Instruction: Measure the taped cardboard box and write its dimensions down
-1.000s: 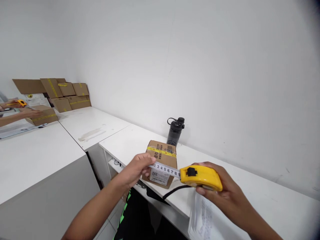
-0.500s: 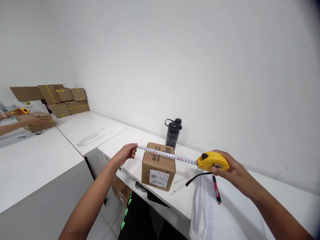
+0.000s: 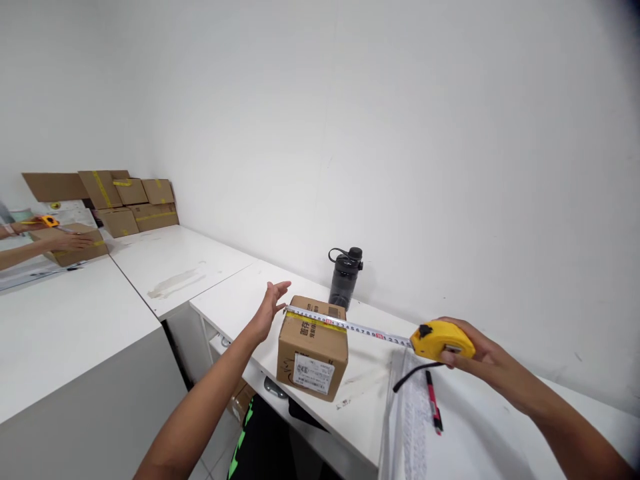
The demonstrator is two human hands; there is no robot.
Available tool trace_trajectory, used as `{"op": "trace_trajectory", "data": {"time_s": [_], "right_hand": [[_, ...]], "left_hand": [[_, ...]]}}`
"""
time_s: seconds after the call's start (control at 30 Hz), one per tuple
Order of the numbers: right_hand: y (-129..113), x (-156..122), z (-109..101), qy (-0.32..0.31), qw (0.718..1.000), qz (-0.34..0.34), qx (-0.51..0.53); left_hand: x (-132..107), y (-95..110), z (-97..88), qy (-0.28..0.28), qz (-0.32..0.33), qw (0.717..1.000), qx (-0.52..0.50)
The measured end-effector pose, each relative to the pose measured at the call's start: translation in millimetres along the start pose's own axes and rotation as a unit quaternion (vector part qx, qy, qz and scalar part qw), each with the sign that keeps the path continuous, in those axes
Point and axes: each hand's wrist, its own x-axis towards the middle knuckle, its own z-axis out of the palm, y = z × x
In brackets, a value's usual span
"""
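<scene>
A brown cardboard box (image 3: 313, 350) with a white label and yellow tape stands on the white desk. Across its top runs the white blade (image 3: 360, 329) of a tape measure, its end at the box's left edge. My right hand (image 3: 475, 350) grips the yellow tape measure case (image 3: 444, 340), held to the right of the box with a black strap hanging below. Just left of the box is my left hand (image 3: 267, 313), fingers apart and stretched out beside the blade's end; whether a fingertip touches it I cannot tell.
A dark water bottle (image 3: 346, 280) stands behind the box by the wall. Papers (image 3: 413, 413) and a red pen (image 3: 433, 403) lie at the right. At far left, another person's hand (image 3: 75, 241) rests on a box near stacked cartons (image 3: 153, 215).
My left hand has let go of the blade's end and opened. The blade has moved right relative to the box, its end now at the box's left edge.
</scene>
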Motion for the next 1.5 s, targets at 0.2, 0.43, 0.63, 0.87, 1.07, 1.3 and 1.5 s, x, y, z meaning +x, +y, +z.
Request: {"op": "trace_trajectory", "data": {"time_s": [0.2,0.43,0.63,0.87,1.07,1.3,1.5], "right_hand": [[-4,-2,-8,-0.059,0.998,0.007,-0.017],[-3,-9,6,0.008,1.0,-0.008,-0.02],[14,-1,-6,-0.046,0.999,0.004,-0.026],[19,16,3,-0.111,0.994,-0.002,0.025],[23,24,15,-0.098,0.993,-0.007,0.058],[16,11,31,-0.075,0.995,-0.028,0.06],[2,27,67,-0.11,0.991,-0.07,0.026]], "left_hand": [[30,9,14.6,-0.09,-0.002,0.986,-0.139],[52,-1,26.2,-0.126,-0.063,0.984,-0.11],[53,0,28.5,-0.108,-0.044,0.992,-0.052],[53,1,29.0,-0.098,-0.027,0.995,-0.015],[52,4,28.4,-0.095,-0.035,0.995,-0.01],[53,3,28.9,-0.103,-0.003,0.994,0.025],[51,4,30.5,-0.099,-0.013,0.995,0.006]]}}
